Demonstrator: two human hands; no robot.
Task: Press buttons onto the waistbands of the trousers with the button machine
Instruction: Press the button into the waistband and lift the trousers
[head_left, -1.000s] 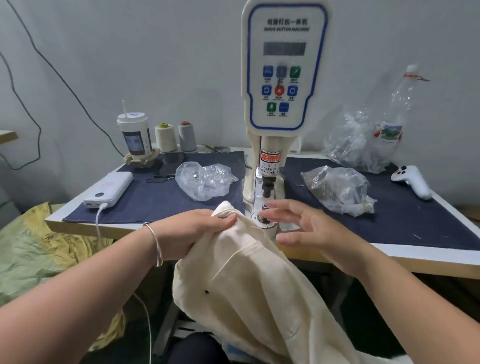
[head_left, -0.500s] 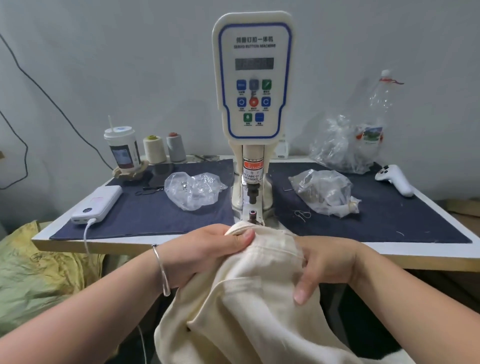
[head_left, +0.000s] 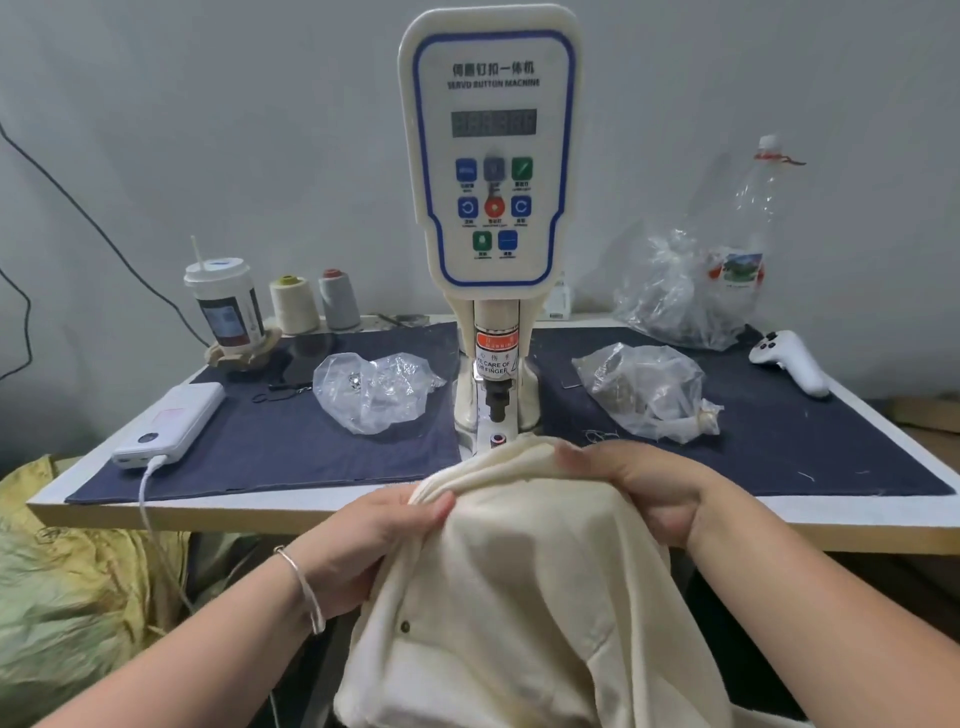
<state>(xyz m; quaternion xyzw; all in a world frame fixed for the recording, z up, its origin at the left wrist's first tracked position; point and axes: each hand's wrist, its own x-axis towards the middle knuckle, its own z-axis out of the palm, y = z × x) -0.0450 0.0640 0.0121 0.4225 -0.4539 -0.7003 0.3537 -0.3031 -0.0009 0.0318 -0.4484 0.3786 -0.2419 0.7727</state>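
Cream trousers (head_left: 519, 587) hang from the table's front edge, their waistband bunched just in front of the button machine (head_left: 492, 218). My left hand (head_left: 374, 540) pinches the waistband's left part, a silver bangle on the wrist. My right hand (head_left: 644, 488) grips the fabric on the right, its fingers curled over the top fold. The machine's lower die (head_left: 497, 439) shows just beyond the cloth, uncovered, under the press head (head_left: 496, 400). A small dark button (head_left: 404, 626) sits lower on the trousers.
Two clear bags of parts (head_left: 371, 392) (head_left: 649, 389) lie either side of the machine on the navy mat (head_left: 291, 457). A power bank (head_left: 171, 423) with its cable, a drink cup (head_left: 226, 301), thread cones (head_left: 293, 304), a white controller (head_left: 789, 361) and a plastic bottle (head_left: 748, 249) stand around. Yellow-green fabric (head_left: 78, 597) lies low left.
My right hand went from hovering open by the die to gripping the waistband. Both hands have drawn the waistband slightly back toward me, so the die now shows.
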